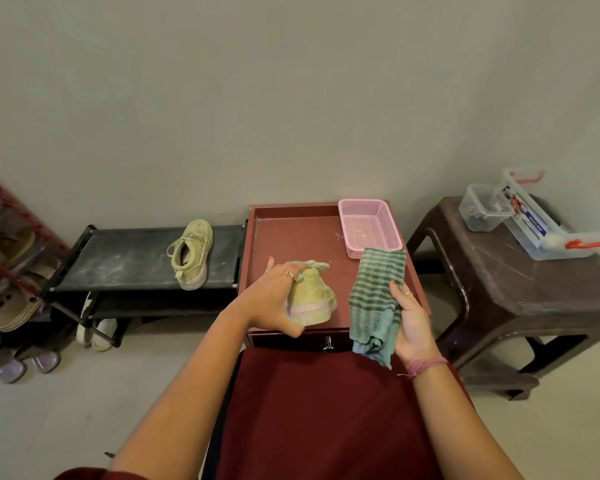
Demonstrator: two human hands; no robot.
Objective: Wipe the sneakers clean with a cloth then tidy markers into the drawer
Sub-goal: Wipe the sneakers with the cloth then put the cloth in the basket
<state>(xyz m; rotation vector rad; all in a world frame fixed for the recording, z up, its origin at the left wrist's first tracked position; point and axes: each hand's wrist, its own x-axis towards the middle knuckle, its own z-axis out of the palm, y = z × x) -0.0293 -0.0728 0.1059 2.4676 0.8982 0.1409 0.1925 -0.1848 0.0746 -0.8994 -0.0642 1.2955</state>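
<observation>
The left hand [272, 299] gripped a pale yellow-green sneaker [310, 303] that stood on the top of a red-brown cabinet [291, 233], the fingers curled over its laced upper and the thumb curved round the near end by the pink-edged sole; the right hand [413, 323] held a green striped cloth [374, 296] just right of that shoe, thumb pressed on the fabric and the other fingers hidden behind it, the cloth spreading up over the cabinet's right edge and bunching below the palm; the two hands were near each other but apart, and cloth and shoe did not touch; a pink mesh basket [369, 225] sat at the far right corner of the cabinet top, just beyond the cloth; the cabinet's drawer [291, 339] lay closed at the near front, a metal handle [328, 342] showing; the second sneaker [191, 254] lay on its side on a dusty black shoe rack [125, 258] to the left, well apart from the first; further left stood a rack of sandals [7, 271]; to the right a brown plastic stool [513, 285] carried a small clear tub [482, 207] and a long clear box [548, 226] with red clips, whose blue label seemed to read "MULTI BOX", the smaller print being too small to tell; no markers could be made out.
</observation>
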